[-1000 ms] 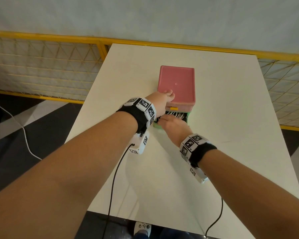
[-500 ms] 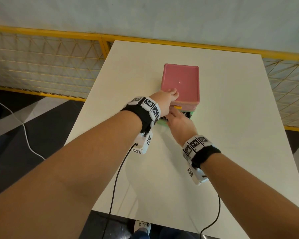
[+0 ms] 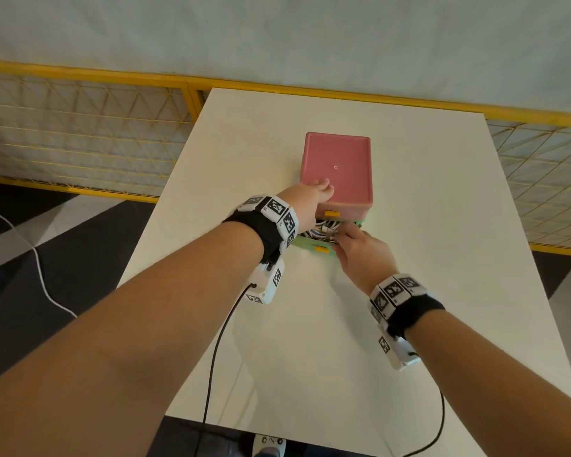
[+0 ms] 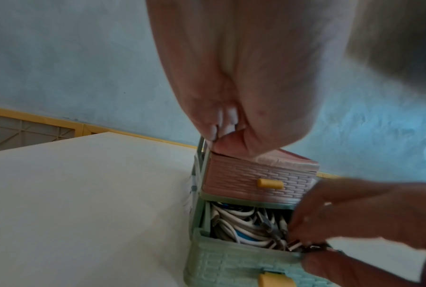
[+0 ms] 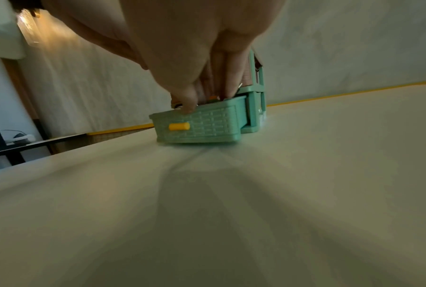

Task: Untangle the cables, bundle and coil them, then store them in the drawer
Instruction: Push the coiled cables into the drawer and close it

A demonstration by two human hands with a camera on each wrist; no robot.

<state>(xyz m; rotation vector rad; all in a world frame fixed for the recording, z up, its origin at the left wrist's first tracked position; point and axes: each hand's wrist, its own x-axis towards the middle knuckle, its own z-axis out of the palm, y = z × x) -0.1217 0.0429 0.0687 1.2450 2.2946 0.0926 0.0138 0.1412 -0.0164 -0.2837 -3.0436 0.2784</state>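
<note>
Cables (image 4: 241,225) under right hand (image 3: 360,255)

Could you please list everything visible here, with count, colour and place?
Drawer unit: one, pink top on a green frame, middle of the table.
Upper drawer: one, pink with a yellow knob, pushed in.
Lower drawer: one, green with a yellow knob, pulled out.
Cables: a bundle, count unclear, mostly white, inside the lower drawer.
Table: one, cream.
Railing: yellow mesh, behind the table.
Wrist bands: two, black with white markers.
Left hand: rests on the unit's near left corner.
Right hand: fingers in the lower drawer on the cables, thumb on its front.
</note>
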